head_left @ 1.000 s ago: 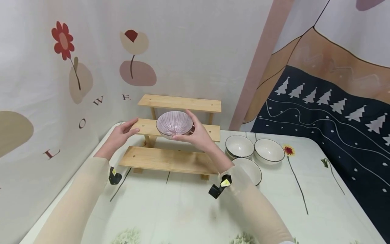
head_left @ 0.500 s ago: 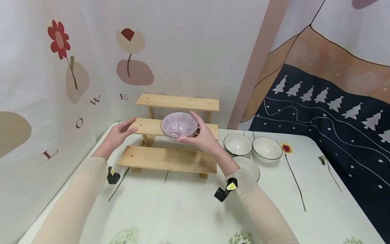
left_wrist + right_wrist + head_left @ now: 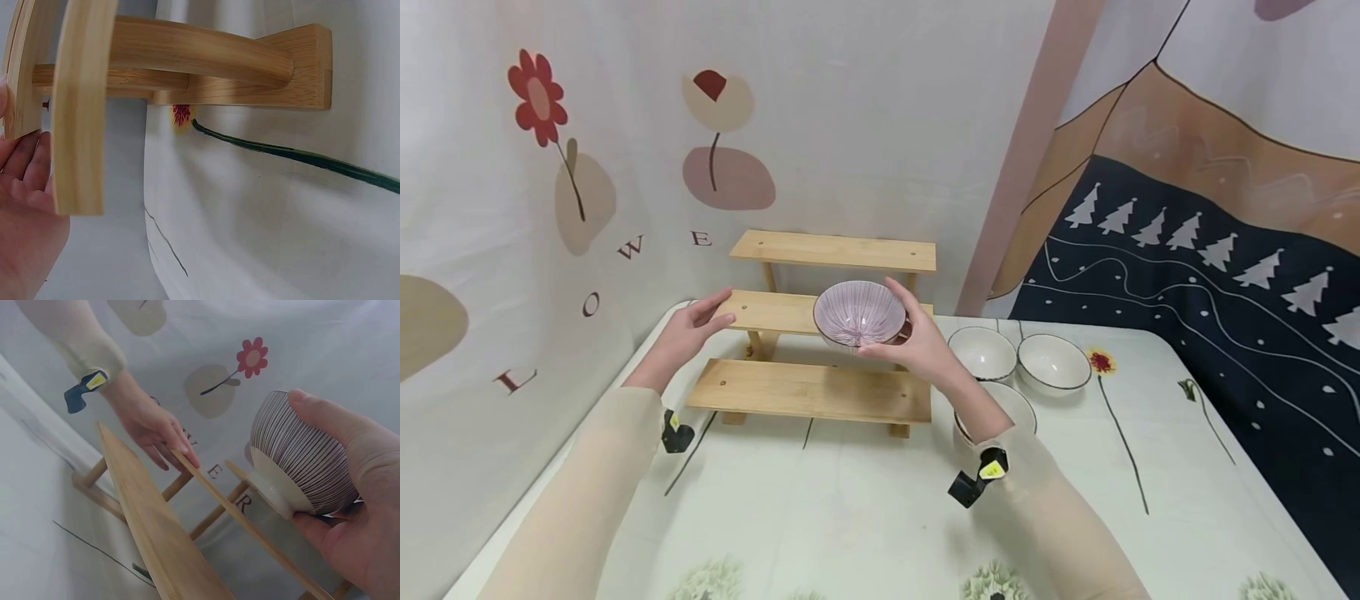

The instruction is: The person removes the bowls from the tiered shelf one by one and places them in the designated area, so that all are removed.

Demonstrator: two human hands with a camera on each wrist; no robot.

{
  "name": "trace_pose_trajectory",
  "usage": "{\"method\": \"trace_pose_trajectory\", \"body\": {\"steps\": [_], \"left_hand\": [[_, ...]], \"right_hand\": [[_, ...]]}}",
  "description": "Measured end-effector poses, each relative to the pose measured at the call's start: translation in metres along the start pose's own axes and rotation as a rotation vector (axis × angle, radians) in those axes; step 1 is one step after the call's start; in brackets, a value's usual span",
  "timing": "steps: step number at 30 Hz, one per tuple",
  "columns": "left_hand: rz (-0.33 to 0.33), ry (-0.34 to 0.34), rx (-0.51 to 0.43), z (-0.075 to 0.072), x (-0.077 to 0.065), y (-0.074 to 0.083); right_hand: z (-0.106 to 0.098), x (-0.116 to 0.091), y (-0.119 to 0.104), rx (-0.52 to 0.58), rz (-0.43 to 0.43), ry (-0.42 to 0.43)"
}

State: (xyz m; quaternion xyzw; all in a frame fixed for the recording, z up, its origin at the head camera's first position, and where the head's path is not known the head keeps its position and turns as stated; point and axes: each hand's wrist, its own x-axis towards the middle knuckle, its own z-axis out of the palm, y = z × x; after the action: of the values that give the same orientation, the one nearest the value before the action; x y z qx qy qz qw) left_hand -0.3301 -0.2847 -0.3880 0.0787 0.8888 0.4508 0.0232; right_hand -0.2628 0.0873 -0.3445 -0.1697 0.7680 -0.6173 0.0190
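Note:
A lavender striped bowl (image 3: 859,310) is tilted in my right hand (image 3: 925,346), its inside facing me. Thumb and fingers pinch its right side, and it overlaps the middle tier of a three-tier wooden shelf (image 3: 775,312) in the head view. Seen by the right wrist camera, the bowl (image 3: 297,459) shows thin dark stripes outside and a pale foot above the boards. My left hand (image 3: 690,335) grips the left end of that middle board. The left wrist view shows curled fingers of the left hand (image 3: 28,200) at the board's end.
Several white bowls with dark rims stand right of the shelf, among them a rear bowl (image 3: 981,353) and a right bowl (image 3: 1054,365); my right forearm partly covers the front one. A printed cloth (image 3: 865,500) covers the table. Curtains hang behind and to the left.
My right hand has carried the striped bowl to the right along the middle board. The left hand keeps its hold on the board's end. The head view has shifted slightly.

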Motion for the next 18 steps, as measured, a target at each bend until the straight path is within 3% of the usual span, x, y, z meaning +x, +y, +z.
{"method": "trace_pose_trajectory", "body": {"steps": [18], "left_hand": [[-0.017, -0.013, 0.000, 0.000, -0.001, 0.003]], "right_hand": [[-0.028, -0.022, 0.004, 0.028, -0.002, 0.012]]}}
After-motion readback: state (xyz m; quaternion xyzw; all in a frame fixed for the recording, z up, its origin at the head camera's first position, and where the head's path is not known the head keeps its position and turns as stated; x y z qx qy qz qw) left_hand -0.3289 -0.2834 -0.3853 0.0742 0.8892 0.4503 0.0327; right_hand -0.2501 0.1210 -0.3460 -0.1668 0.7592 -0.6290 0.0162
